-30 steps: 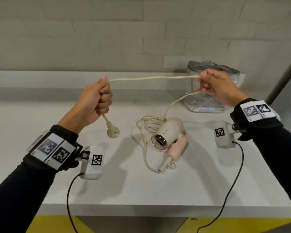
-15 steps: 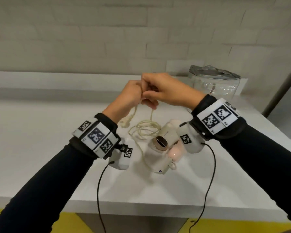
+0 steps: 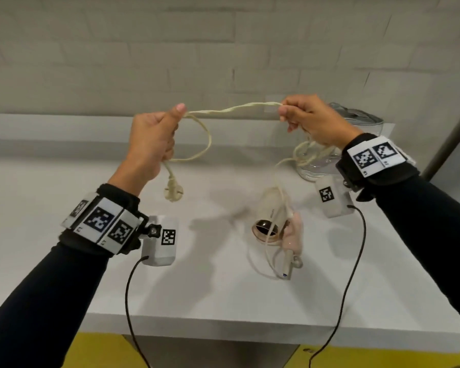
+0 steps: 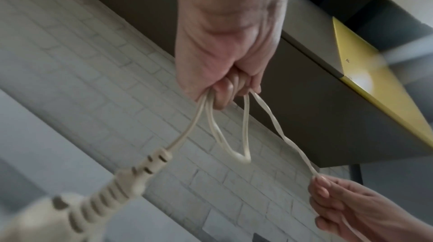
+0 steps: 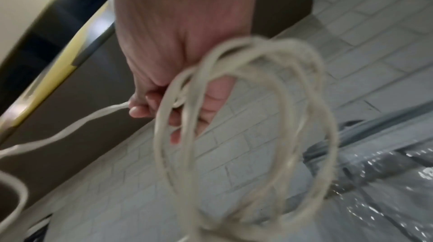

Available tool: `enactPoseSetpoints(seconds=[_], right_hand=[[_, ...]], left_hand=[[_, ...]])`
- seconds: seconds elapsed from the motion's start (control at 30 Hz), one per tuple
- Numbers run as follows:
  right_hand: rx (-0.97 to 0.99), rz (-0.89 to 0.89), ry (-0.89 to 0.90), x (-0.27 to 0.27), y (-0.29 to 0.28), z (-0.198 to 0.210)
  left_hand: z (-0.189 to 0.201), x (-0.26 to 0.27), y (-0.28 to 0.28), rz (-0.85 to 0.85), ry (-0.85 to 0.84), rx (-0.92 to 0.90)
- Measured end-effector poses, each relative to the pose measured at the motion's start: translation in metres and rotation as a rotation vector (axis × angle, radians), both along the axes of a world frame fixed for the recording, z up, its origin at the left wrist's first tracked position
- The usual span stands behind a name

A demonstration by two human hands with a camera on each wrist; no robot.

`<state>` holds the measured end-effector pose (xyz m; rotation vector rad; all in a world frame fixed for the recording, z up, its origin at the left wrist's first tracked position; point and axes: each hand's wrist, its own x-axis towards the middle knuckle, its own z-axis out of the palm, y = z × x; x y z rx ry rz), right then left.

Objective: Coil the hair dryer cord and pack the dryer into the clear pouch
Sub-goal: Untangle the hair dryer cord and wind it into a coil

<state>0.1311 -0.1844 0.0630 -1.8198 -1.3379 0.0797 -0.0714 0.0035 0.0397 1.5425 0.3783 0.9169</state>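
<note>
A pale pink and cream hair dryer [image 3: 272,220] lies on the white table [image 3: 210,288], nozzle toward me. Its cream cord [image 3: 231,109] stretches taut between both raised hands. My left hand [image 3: 154,139] grips the cord with one hanging loop [image 4: 234,135] and the plug [image 3: 173,193] dangling below the fist. My right hand [image 3: 311,120] pinches the cord's other end of the span, and several loose loops [image 5: 257,116] hang under it, running down to the dryer. The clear pouch [image 3: 356,134] with a grey zip top stands behind my right hand, partly hidden by it.
A raised ledge [image 3: 51,128] runs along the back of the table under a white brick wall. A grey post [image 3: 452,134] slants at the far right. Black wrist-camera cables [image 3: 348,274] hang over the table's front edge.
The hands, held together over the dryer half a second ago, have pulled apart and risen. A loop now hangs from my left fist, and slack cord has lifted off the table.
</note>
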Motion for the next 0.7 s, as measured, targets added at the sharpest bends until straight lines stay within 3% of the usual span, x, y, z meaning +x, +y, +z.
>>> enactPoseSetpoints(seconds=[0.13, 0.3, 0.4, 0.47, 0.57, 0.7], right_hand=[[-0.102, -0.030, 0.050, 0.008, -0.012, -0.001], [-0.251, -0.122, -0.027, 0.023, -0.034, 0.003], [-0.315, -0.156, -0.126, 0.026, -0.045, 0.008], [-0.406, -0.126, -0.188, 0.023, -0.049, 0.012], [-0.533, -0.094, -0.298, 0.011, -0.049, 0.017], [-0.539, -0.028, -0.347, -0.007, -0.026, 0.014]], left_hand=[[-0.014, 0.007, 0.002, 0.045, 0.033, -0.018], [-0.043, 0.013, 0.012, -0.007, 0.179, -0.077], [-0.060, 0.022, 0.010, -0.096, 0.281, 0.069], [-0.057, 0.030, 0.012, -0.083, 0.271, 0.200], [-0.039, 0.043, 0.015, -0.050, 0.176, 0.257], [-0.017, 0.071, -0.026, -0.310, 0.288, 0.325]])
